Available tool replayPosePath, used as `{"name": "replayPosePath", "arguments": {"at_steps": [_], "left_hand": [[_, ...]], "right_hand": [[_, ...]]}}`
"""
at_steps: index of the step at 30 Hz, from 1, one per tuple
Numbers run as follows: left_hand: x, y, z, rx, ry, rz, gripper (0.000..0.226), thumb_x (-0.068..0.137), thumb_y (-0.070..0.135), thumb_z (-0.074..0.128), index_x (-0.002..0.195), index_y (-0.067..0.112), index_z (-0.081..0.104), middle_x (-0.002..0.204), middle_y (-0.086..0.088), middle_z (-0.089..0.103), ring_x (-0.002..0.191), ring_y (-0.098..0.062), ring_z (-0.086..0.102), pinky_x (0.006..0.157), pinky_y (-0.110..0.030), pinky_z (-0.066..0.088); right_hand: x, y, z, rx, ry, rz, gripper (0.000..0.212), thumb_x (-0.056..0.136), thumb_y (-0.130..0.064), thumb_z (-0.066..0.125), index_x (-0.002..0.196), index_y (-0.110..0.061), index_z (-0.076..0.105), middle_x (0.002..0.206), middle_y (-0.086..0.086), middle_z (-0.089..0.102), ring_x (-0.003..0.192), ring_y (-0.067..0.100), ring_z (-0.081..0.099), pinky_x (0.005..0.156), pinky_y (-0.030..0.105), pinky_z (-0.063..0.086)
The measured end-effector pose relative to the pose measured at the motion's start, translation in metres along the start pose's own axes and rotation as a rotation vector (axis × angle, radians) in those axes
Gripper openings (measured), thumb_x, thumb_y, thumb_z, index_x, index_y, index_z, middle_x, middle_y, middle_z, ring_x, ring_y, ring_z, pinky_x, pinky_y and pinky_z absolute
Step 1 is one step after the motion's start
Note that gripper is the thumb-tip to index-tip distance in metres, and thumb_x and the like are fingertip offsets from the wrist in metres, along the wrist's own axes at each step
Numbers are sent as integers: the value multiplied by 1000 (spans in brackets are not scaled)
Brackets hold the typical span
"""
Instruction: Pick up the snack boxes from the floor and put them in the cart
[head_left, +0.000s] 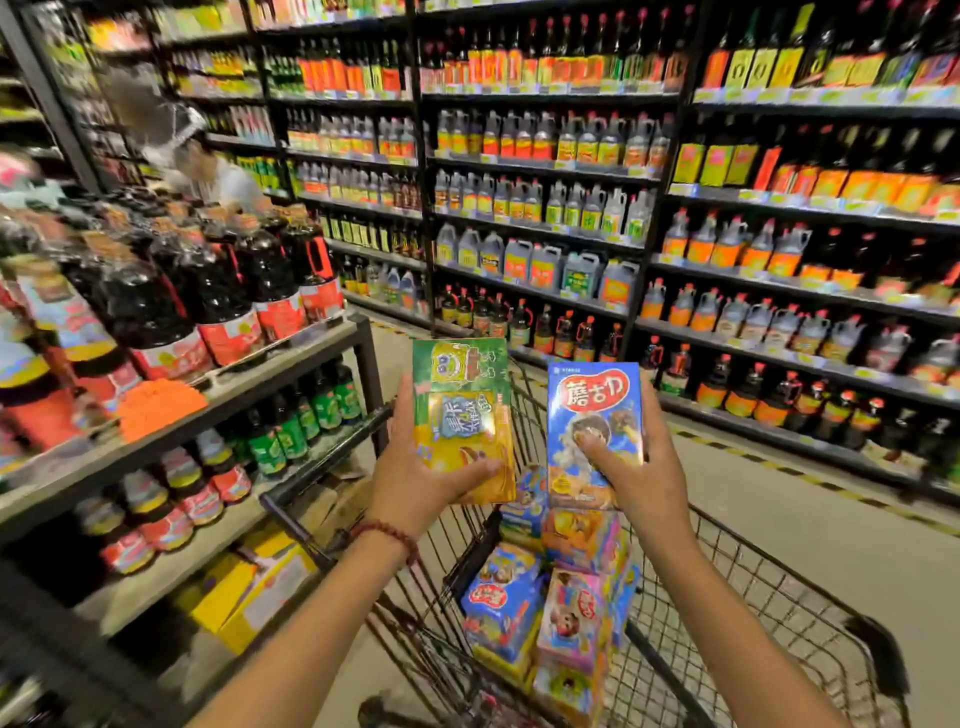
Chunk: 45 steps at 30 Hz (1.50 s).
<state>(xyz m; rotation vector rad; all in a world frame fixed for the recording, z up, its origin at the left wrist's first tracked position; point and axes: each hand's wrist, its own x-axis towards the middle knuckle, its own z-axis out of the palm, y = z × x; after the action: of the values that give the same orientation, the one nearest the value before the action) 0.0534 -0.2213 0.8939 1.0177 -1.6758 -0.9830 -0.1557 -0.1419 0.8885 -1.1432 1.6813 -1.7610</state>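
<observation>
My left hand (415, 483) grips a green and yellow snack box (462, 410), held upright above the wire shopping cart (779, 587). My right hand (636, 467) grips a blue snack box (595, 410) with red lettering, upright beside the first, thumb across its front. Both boxes hover over the cart's far end. Inside the cart several snack boxes (556, 603) are stacked along its left side, blue, pink and yellow ones. The floor under the cart is hidden.
A low shelf unit (291, 353) with dark sauce bottles stands close on the left of the cart. Tall shelves of bottles (571, 208) line the aisle ahead and right. A person (208, 166) stands at the far left. Grey floor (805, 514) lies right of the cart.
</observation>
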Motion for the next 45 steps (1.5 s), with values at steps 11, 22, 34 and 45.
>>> {"name": "replayPosePath", "arguments": {"at_steps": [11,22,34,45], "left_hand": [[58,-70,71,-23,-259,-128,129,45,46,91,142,51,7,138,16,43,120,-5,52,99,-31,46],[36,-176,105,-126,-496,-435,110,36,32,90,128,43,31,119,9,61,105,-9,64,87,-30,53],[31,-272,111,-29,-712,-551,114,46,20,93,135,38,24,123,21,51,102,11,58,80,-13,50],[14,-319,130,122,-779,-636,121,54,12,91,144,42,16,117,26,52,110,-10,58,95,-35,49]], "right_hand": [[35,76,-13,-73,107,153,77,83,-27,73,144,-45,29,115,-37,47,95,-25,50,64,2,44],[-15,173,-1,-79,138,468,83,73,-41,80,139,-55,32,118,-40,56,106,-2,61,90,36,53],[-52,239,39,-249,214,755,84,65,-58,77,130,-62,24,137,-22,41,120,5,46,93,31,45],[-52,292,43,-300,261,838,72,84,-21,73,130,-56,29,115,-35,51,101,-8,56,76,7,46]]}}
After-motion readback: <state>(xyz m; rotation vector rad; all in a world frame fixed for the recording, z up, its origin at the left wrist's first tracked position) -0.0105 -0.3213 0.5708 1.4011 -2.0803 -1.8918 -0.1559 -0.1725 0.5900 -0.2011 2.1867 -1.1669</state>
